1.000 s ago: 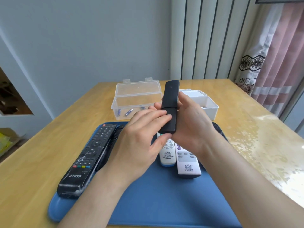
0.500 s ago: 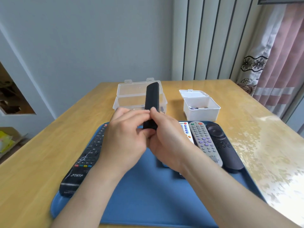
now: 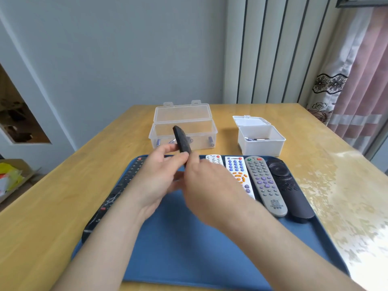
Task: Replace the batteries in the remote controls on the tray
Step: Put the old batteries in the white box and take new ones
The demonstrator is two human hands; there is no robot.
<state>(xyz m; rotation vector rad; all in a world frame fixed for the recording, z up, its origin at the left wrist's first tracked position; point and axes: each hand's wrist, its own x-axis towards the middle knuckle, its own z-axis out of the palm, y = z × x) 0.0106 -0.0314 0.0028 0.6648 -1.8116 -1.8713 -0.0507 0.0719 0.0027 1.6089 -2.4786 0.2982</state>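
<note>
Both hands meet above the far half of the blue tray [image 3: 189, 248], holding a slim black remote [image 3: 182, 141] between them. The left hand [image 3: 155, 181] has its thumb and fingertips closed around the remote's lower part, fingers curled and pressed close together. The right hand [image 3: 207, 185] closes on the lower end from the other side; motion blur hides its fingertips, so whether they pinch the remote or only rest against it cannot be told for sure. The remote tilts, its upper end leaning away from the fingers toward the far left, and it stands clear of the tray. Just beyond the fingers, past the tray's far rim, sits a clear plastic box [image 3: 182, 131] with its lid up and several blue batteries [image 3: 211, 141] lying in its bottom. Beyond and to the right of the right hand stands a white box [image 3: 261, 141], also open, with a few batteries inside. Right of the right hand's knuckles, four remotes lie side by side on the tray: a small white remote [image 3: 214, 159] partly hidden by the hand, a white remote with blue and orange buttons [image 3: 238, 173], a grey remote [image 3: 264, 185], and a dark remote [image 3: 287, 187] nearest the tray's right edge. Left of the left wrist a long black remote [image 3: 117, 194] lies along the tray's left rim. The tray rests on a wooden table [image 3: 52, 196].
</note>
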